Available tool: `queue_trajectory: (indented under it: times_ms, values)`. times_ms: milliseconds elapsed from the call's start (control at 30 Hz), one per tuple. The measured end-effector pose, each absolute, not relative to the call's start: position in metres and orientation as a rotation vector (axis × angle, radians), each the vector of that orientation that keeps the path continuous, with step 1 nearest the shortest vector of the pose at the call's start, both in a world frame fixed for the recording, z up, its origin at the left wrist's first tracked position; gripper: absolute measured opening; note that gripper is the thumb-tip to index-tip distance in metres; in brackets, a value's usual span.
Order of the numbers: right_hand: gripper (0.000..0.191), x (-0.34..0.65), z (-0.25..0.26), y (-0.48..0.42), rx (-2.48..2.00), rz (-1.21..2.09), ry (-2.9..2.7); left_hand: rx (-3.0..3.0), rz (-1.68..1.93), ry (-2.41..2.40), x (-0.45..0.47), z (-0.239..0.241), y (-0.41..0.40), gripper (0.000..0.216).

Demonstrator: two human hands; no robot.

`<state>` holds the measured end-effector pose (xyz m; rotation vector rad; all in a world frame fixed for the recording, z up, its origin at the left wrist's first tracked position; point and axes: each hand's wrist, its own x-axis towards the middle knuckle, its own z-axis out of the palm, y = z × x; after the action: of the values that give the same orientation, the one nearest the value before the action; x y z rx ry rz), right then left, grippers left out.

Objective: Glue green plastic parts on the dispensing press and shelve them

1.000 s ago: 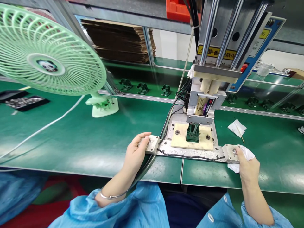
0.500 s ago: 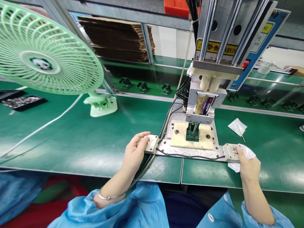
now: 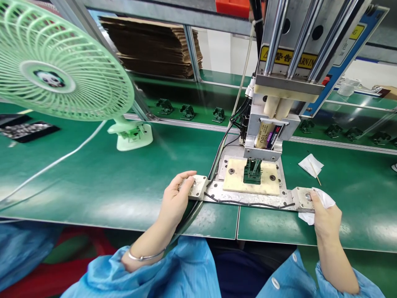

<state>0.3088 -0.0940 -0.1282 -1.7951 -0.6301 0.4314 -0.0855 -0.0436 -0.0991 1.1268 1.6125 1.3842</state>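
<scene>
My left hand [image 3: 175,198] is closed round the left metal button block [image 3: 198,188], with the thumb over its top. At the other end of the metal base bar, my right hand [image 3: 327,219] grips a white tissue [image 3: 324,198] against the right button block [image 3: 302,198]. The right thumb lies beside the round button. Between the hands, a dark green plastic part [image 3: 252,174] sits upright on a cream fixture plate [image 3: 229,184]. The press head [image 3: 263,152] stands directly over that part; whether they touch I cannot tell.
A green fan [image 3: 77,74] stands at left with its white cord [image 3: 62,159] across the table. Several green parts [image 3: 187,111] line the strip behind. A white paper with a thin stick [image 3: 311,165] lies right. Black cables [image 3: 214,165] run beside the press.
The camera view has shifted slightly, so the press appears a little farther right. Both hands stay on the button blocks, and the green part remains on the plate.
</scene>
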Motion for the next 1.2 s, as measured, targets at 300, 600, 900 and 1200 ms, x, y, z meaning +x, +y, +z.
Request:
queue_trajectory:
  times_ms: [300,600,900,1200]
  values:
    - [0.059,0.3061,-0.1244,-0.0948,-1.769,0.447,-0.586,1.101,1.387,1.600,-0.0838,-0.0979,-0.0432,0.041]
    - [0.061,0.3040,-0.1227,-0.0941,-1.754,0.425,-0.615,1.090,1.388,1.581,-0.0863,-0.1009,-0.0445,0.043]
    - [0.062,0.3054,-0.1236,-0.0948,-1.780,0.420,-0.601,1.111,1.388,1.610,-0.0844,-0.0975,-0.0437,0.041]
    - [0.062,0.3065,-0.1281,-0.0944,-1.748,0.448,-0.612,1.121,1.379,1.624,-0.0845,-0.0977,-0.0438,0.041]
